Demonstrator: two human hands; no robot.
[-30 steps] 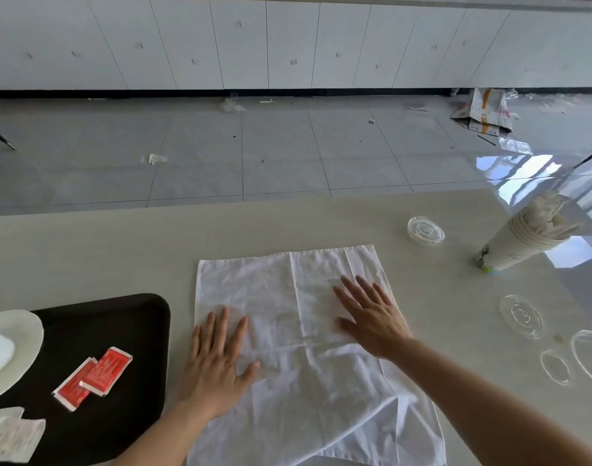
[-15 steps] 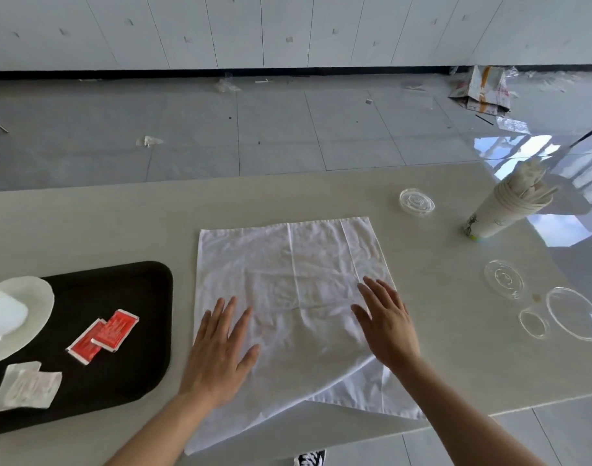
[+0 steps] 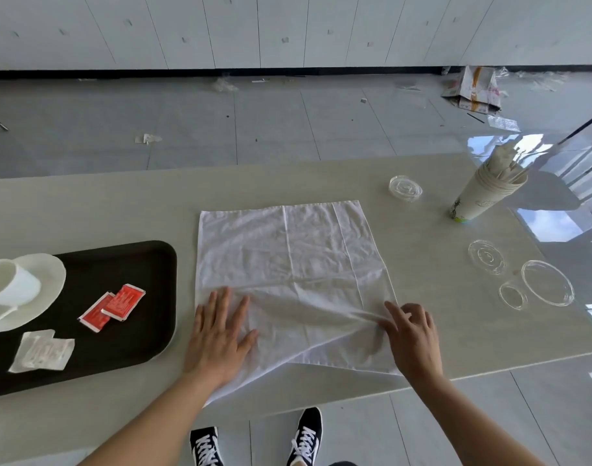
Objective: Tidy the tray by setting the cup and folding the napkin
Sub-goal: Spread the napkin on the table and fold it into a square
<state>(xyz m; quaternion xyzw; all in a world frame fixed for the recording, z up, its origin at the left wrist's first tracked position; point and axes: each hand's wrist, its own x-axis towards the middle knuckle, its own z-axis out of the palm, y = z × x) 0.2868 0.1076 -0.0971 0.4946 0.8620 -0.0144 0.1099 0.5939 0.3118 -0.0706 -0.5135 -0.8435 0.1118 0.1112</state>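
Note:
A white cloth napkin [image 3: 288, 264] lies spread on the pale table, its near part folded over and creased. My left hand [image 3: 220, 334] rests flat on the napkin's near left part, fingers apart. At the napkin's near right edge, my right hand [image 3: 412, 338] has its fingers curled and touching the raised fold; whether it pinches the cloth I cannot tell. A white cup [image 3: 8, 287] lies tipped on its side on a white saucer [image 3: 49, 277], at the left end of the black tray [image 3: 146, 264].
Two red sachets [image 3: 114, 306] and a clear packet [image 3: 42, 349] lie on the tray. At the right stand a stack of paper cups [image 3: 483, 193] and several clear plastic lids [image 3: 547, 282]. The table's near edge runs just below my hands.
My right hand slid from the napkin's middle to its near right edge and curled its fingers. My left hand moved slightly toward me. The view tilted down, bringing the cup into sight.

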